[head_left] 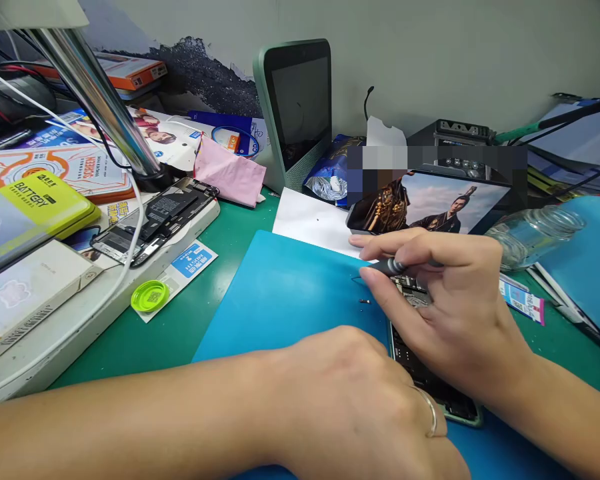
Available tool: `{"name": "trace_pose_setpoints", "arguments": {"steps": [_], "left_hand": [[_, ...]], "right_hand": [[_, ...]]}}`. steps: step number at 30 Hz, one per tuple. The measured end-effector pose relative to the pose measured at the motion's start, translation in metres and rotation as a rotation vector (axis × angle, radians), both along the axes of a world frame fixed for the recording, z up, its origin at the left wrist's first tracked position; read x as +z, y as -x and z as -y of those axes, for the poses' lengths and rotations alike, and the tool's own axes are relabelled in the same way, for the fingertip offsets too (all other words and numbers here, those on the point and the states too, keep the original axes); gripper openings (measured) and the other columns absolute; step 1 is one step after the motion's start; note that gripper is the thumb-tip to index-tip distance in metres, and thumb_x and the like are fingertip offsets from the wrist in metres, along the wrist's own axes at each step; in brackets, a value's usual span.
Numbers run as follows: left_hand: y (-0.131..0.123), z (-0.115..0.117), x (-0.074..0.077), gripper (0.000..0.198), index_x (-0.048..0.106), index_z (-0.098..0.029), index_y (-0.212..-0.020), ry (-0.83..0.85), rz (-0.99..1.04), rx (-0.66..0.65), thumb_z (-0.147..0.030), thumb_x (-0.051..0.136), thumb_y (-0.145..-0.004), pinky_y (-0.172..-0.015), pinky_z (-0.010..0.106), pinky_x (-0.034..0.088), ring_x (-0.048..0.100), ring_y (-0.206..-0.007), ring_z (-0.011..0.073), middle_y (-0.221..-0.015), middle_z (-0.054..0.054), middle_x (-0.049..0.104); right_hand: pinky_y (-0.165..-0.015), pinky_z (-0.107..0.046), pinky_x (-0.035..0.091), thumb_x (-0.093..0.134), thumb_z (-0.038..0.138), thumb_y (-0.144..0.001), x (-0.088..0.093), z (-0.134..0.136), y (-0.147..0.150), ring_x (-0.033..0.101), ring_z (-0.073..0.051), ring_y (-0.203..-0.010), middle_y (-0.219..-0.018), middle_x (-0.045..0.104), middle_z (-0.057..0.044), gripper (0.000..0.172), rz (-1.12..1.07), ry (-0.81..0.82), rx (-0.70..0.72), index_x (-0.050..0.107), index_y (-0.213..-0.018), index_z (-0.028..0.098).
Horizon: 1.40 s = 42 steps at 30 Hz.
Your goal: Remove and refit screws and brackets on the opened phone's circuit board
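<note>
My right hand pinches a slim dark-grey tool, seemingly a precision screwdriver, between thumb and fingers. Its thin tip points left above the blue mat. Under both hands lies an opened phone with a green frame; its bare inner parts show between them, and much of it is covered. My left hand, with a ring on one finger, is curled over the phone's left side. Its fingertips are hidden, so what they grip cannot be seen. A tiny metal part rests on the mat left of the phone.
At left, a white ledge carries another opened phone, a battery box and a lamp pole. A green cap lies beside it. Behind the mat stand a smart display and a tablet playing video. A glass jar is at right.
</note>
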State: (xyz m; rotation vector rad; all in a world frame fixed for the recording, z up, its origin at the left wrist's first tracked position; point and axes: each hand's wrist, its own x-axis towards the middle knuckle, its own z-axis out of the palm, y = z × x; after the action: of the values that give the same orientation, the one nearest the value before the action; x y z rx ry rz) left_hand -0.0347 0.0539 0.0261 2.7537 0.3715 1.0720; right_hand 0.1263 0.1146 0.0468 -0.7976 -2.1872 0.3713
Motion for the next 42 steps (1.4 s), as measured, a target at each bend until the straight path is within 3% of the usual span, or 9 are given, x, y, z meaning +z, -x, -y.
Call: {"name": "trace_pose_setpoints", "arguments": {"steps": [2,4,8,10,13,25,32,36,42], "left_hand": [[0.000,0.000,0.000,0.038,0.058,-0.021,-0.056,-0.022,0.003,0.013,-0.025,0.071,-0.091,-0.041,0.032,0.025,0.044,-0.049,0.0135,-0.053,-0.005,0.052],[-0.001,-0.001,-0.001,0.039,0.057,-0.022,-0.056,-0.034,-0.005,0.021,-0.027,0.070,-0.092,-0.041,0.032,0.025,0.045,-0.049,0.0136,-0.052,-0.005,0.052],[-0.001,-0.002,-0.002,0.038,0.056,-0.023,-0.057,-0.016,-0.040,0.010,-0.029,0.068,-0.092,-0.041,0.032,0.025,0.048,-0.050,0.0142,-0.054,-0.004,0.053],[-0.001,-0.001,-0.002,0.038,0.055,-0.023,-0.058,-0.012,-0.044,0.001,-0.031,0.069,-0.092,-0.040,0.032,0.025,0.048,-0.049,0.0143,-0.054,-0.004,0.054],[0.000,-0.001,-0.002,0.037,0.056,-0.023,-0.060,-0.018,-0.047,-0.013,-0.033,0.069,-0.093,-0.040,0.032,0.026,0.049,-0.050,0.0151,-0.056,-0.004,0.055],[-0.001,0.003,-0.004,0.034,0.058,-0.022,-0.057,-0.047,0.039,-0.005,-0.028,0.072,-0.087,-0.040,0.033,0.028,0.047,-0.049,0.0153,-0.055,-0.003,0.056],[0.000,0.005,-0.005,0.031,0.059,-0.021,-0.060,-0.071,-0.010,-0.039,-0.024,0.064,-0.091,-0.042,0.034,0.033,0.049,-0.049,0.0165,-0.055,-0.002,0.054],[0.003,0.004,-0.004,0.030,0.056,-0.020,-0.058,-0.021,0.123,0.088,-0.018,0.055,-0.088,-0.044,0.035,0.027,0.047,-0.047,0.0152,-0.054,-0.001,0.054],[0.003,0.004,0.007,0.024,0.069,-0.018,-0.079,0.399,0.296,0.391,-0.010,0.048,-0.090,-0.056,0.027,0.035,0.051,-0.055,0.0118,-0.063,-0.003,0.058]], "right_hand": [[-0.086,-0.042,0.067,0.069,0.015,-0.091,0.001,0.002,-0.006,0.076,-0.026,-0.108,-0.114,0.073,-0.009,0.030,0.056,-0.038,-0.049,0.054,-0.115,0.025],[-0.084,-0.042,0.066,0.067,0.017,-0.092,0.004,0.004,-0.012,0.075,-0.026,-0.104,-0.117,0.072,-0.008,0.034,0.138,-0.045,-0.111,0.056,-0.123,0.027],[-0.074,-0.042,0.066,0.067,0.027,-0.094,0.010,0.005,-0.020,0.075,-0.026,-0.092,-0.111,0.071,-0.005,0.021,0.177,0.106,-0.188,0.064,-0.115,0.031],[-0.076,-0.043,0.066,0.068,0.032,-0.094,0.010,0.005,-0.022,0.074,-0.026,-0.094,-0.111,0.070,-0.005,0.021,0.122,0.138,-0.192,0.062,-0.114,0.032],[-0.080,-0.043,0.066,0.069,0.033,-0.095,0.008,0.006,-0.022,0.074,-0.025,-0.098,-0.110,0.068,-0.004,0.025,0.067,0.140,-0.197,0.058,-0.116,0.032],[-0.086,-0.050,0.063,0.077,0.034,-0.089,0.005,0.008,-0.020,0.074,-0.030,-0.097,-0.105,0.075,-0.007,0.019,0.057,0.165,-0.269,0.069,-0.104,0.026],[-0.090,-0.048,0.062,0.074,0.031,-0.093,0.008,0.015,-0.014,0.072,-0.028,-0.103,-0.111,0.067,-0.003,0.029,0.021,0.069,-0.262,0.057,-0.116,0.034],[-0.087,-0.045,0.064,0.077,0.027,-0.090,0.017,0.026,-0.023,0.074,-0.025,-0.096,-0.106,0.068,-0.003,0.033,-0.163,0.138,-0.316,0.055,-0.113,0.034],[-0.072,-0.032,0.063,0.080,0.029,-0.088,0.016,0.046,-0.057,0.076,-0.019,-0.086,-0.096,0.079,-0.001,0.037,-0.469,0.296,-0.352,0.055,-0.116,0.029]]}}
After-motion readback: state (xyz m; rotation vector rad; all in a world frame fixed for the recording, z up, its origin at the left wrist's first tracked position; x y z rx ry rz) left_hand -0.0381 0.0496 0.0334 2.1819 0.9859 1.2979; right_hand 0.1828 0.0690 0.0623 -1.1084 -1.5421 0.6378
